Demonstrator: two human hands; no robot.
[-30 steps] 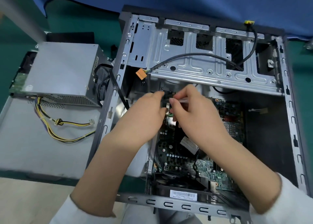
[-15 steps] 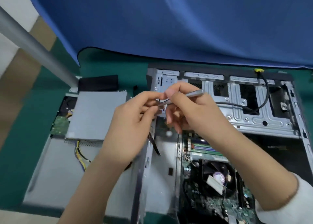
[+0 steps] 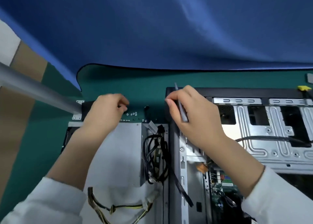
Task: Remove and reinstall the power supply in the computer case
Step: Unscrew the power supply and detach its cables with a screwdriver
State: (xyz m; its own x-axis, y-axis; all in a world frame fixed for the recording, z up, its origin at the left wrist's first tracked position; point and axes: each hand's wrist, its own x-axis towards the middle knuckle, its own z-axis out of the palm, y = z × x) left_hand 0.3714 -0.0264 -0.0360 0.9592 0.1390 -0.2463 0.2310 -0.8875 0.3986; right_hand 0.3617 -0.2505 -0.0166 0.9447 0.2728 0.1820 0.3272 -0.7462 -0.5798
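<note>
Now the left hand (image 3: 108,110) hovers with curled fingertips, apparently empty, over small silver screws (image 3: 133,114) on the green mat (image 3: 118,81). Centre frame, the right hand (image 3: 188,115) grips a slim grey screwdriver (image 3: 182,108). At lower left, the grey metal power supply box (image 3: 125,149) lies outside the open silver computer case (image 3: 254,139).

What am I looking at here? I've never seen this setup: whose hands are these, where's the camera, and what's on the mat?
There is no machine: a person works with bare hands, filmed by one camera worn on the head, looking forward and down. The left hand reaches with curled fingers to a cluster of small screws on the green mat; whether it pinches one is unclear. The right hand grips a slim grey screwdriver. Below the left arm lies the grey power supply, outside the case, with its black cable bundle beside it. On the right lies the open computer case, its motherboard showing.
</note>
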